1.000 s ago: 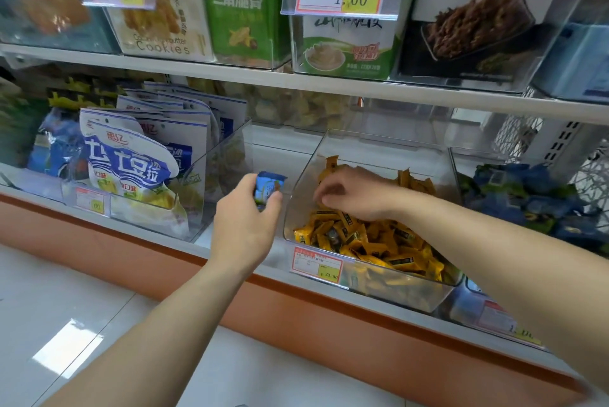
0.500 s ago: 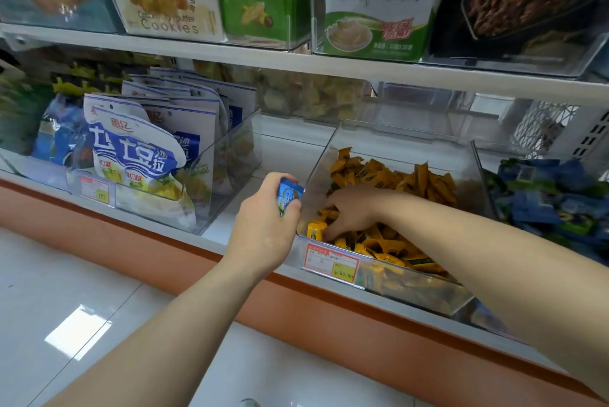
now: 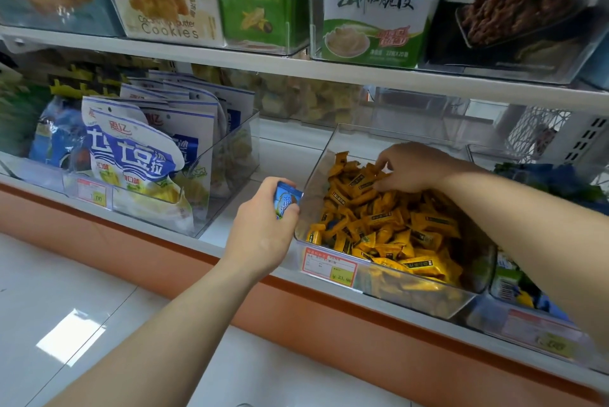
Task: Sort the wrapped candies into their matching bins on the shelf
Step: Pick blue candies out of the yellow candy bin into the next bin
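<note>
- Right hand [image 3: 412,169] shifted since 0.5 s ago from front-left of clear bin [image 3: 412,291] to its rear; fingers curled into yellow-wrapped candies [image 3: 389,225]; cannot tell if one is pinched.
- Left hand [image 3: 260,235] grips blue-wrapped candy [image 3: 286,200], just outside bin's left wall.

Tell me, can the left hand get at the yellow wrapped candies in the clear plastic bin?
Probably yes. The left hand is beside the clear plastic bin, whose top is open. But it grips a blue wrapped candy, so grabbing yellow wrapped candies could be fiddly.
</note>
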Available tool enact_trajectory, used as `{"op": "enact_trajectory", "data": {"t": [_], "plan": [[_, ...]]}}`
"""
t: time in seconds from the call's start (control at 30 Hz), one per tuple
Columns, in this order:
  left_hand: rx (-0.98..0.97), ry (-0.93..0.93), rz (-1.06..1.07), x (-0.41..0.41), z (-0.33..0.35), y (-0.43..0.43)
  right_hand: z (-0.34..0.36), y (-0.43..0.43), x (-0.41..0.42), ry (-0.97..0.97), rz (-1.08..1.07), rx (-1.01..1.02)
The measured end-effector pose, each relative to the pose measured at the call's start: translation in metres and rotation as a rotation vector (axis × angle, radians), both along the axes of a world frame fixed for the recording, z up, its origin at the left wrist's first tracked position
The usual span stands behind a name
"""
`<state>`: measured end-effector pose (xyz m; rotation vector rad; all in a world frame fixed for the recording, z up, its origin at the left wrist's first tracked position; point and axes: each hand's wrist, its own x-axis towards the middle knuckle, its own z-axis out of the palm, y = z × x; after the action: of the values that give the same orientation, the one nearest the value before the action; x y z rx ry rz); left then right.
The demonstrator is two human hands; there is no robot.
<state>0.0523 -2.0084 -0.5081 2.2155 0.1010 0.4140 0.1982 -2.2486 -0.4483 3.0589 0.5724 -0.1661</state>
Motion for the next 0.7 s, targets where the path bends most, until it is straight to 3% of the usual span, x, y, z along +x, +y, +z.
{"op": "enact_trajectory", "data": {"t": [0.03, 0.1, 0.17, 0.27, 0.33, 0.7], "plan": [[-0.001, 0.0, -0.004, 0.0, 0.0, 0.0, -0.001, 0.003, -0.005, -0.091, 0.009, -0.023], [-0.018, 0.005, -0.019, -0.001, 0.0, 0.0, -0.004, 0.02, -0.017, -0.207, 0.132, 0.122], [-0.035, 0.017, -0.04, -0.003, 0.0, -0.001, -0.009, 0.043, -0.03, -0.038, 0.263, 0.28], [0.01, 0.032, -0.042, -0.005, -0.002, -0.001, -0.028, 0.07, -0.036, 0.227, 0.317, 0.082], [0.031, 0.029, -0.038, -0.006, -0.003, 0.0, -0.042, 0.077, -0.032, 0.225, 0.272, -0.039], [0.028, 0.03, -0.06, -0.004, -0.005, 0.003, -0.057, 0.077, -0.016, 0.3, 0.141, 0.099]]}}
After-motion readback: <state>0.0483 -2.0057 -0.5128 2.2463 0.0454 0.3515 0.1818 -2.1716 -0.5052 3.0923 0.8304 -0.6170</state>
